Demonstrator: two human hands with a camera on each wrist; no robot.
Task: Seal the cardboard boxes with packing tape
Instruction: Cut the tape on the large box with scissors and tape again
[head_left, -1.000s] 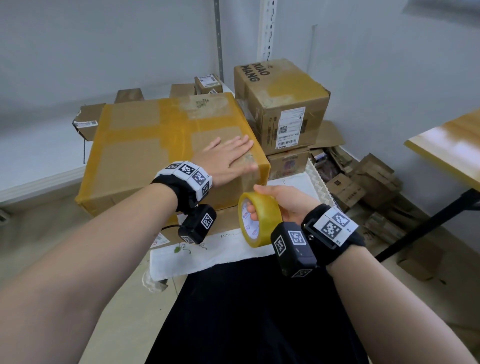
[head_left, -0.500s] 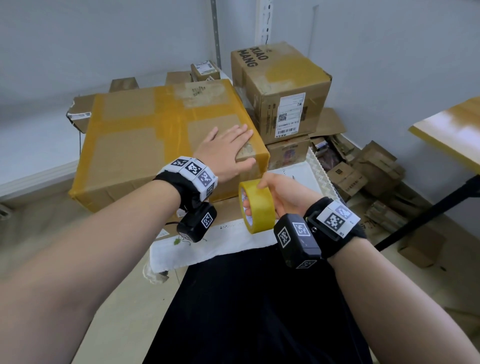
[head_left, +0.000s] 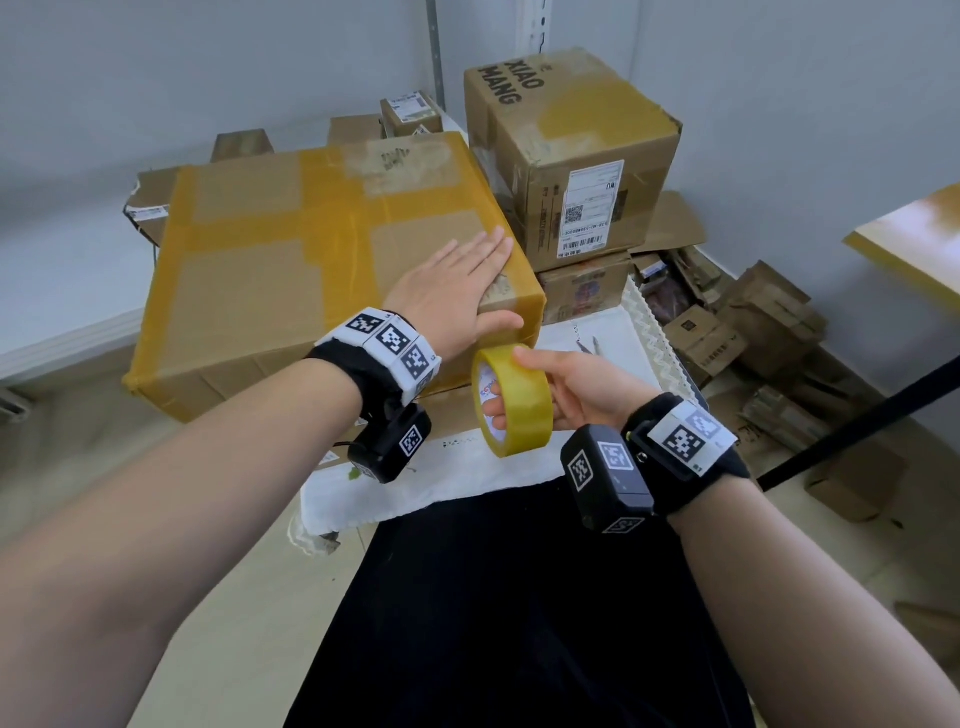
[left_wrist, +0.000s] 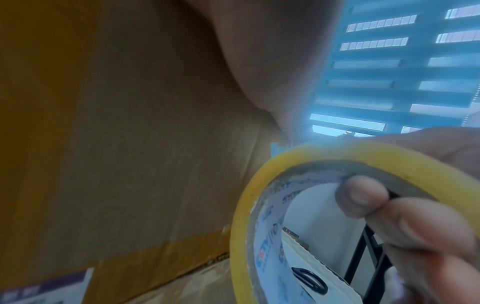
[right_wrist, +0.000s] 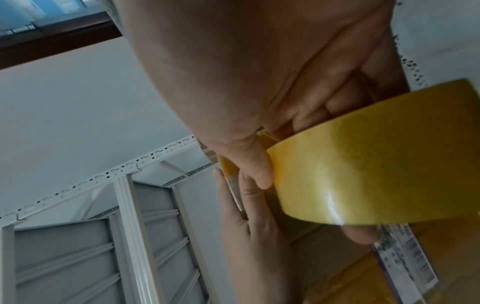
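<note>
Low in the centre of the head view, the right hand (head_left: 582, 389) grips the roll of yellow packing tape (head_left: 514, 400), fingers through its core and thumb on top. Just above it, the left hand (head_left: 457, 291) lies flat with straight fingers on the near right corner of the large taped box (head_left: 291, 270). Farther back, upper right of centre, stands a smaller labelled box (head_left: 576, 145).

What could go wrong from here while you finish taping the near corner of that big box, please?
1. The right hand grips the tape roll by thumb and fingertips only; a hard pull might twist it loose.
2. The left hand lies flat at the large box's corner edge, thumb hanging over the side, so fresh tape may catch it.
</note>
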